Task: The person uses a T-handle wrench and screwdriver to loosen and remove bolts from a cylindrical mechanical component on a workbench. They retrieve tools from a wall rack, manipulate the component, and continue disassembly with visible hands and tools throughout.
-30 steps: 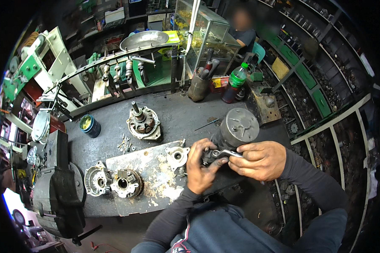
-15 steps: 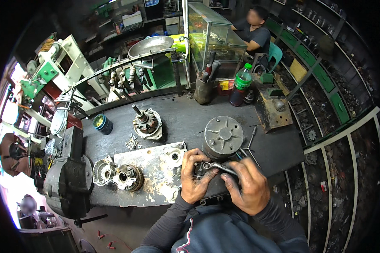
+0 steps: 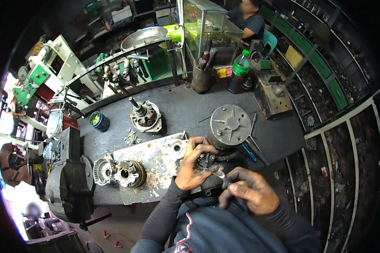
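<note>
My left hand (image 3: 193,165) is closed around a dark metal part with studs and nuts (image 3: 207,159), which sits against the near side of a grey motor housing (image 3: 229,125). The fingers cover much of this part. A thick dark lead (image 3: 228,157) runs between the part and the housing. In my right hand (image 3: 253,192) is a wrench (image 3: 220,172), pinched between thumb and fingers, its bright head close to the studs. Motion blurs some of the right fingers. Just right of the housing lies a blue-handled tool (image 3: 250,153).
Left on the bench stand a rotor assembly (image 3: 146,117), loose bolts (image 3: 131,137), a slotted ring core (image 3: 130,173) and a blue tin (image 3: 99,121). A vise (image 3: 69,181) borders the left side. At the back are a bottle (image 3: 239,71) and a tool holder (image 3: 201,78); a person (image 3: 247,21) sits beyond.
The wrench was lying across the studs and has drawn back toward me with my right hand, which moved nearer and lower. My left hand keeps its hold on the dark part.
</note>
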The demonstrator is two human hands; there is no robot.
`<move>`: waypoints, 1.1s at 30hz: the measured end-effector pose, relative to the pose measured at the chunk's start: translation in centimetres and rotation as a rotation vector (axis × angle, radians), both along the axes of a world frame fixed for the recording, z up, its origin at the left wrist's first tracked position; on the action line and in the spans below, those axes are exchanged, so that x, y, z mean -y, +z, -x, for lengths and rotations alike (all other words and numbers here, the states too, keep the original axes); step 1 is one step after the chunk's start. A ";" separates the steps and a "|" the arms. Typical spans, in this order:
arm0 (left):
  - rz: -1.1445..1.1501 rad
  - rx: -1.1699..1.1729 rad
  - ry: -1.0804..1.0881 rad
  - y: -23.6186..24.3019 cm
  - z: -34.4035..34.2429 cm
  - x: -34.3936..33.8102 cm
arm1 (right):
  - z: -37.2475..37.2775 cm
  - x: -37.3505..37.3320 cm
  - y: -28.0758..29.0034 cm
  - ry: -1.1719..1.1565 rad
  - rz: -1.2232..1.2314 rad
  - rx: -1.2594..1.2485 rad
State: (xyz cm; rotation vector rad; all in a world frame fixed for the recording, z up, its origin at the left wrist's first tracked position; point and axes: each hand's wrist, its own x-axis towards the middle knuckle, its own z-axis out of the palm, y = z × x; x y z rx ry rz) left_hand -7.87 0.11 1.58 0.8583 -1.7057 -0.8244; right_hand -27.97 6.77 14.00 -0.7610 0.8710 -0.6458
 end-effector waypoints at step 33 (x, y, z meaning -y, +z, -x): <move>0.045 -0.112 -0.050 -0.8 0.3 1.0 | -1.5 2.5 2.4 -0.034 0.153 -0.207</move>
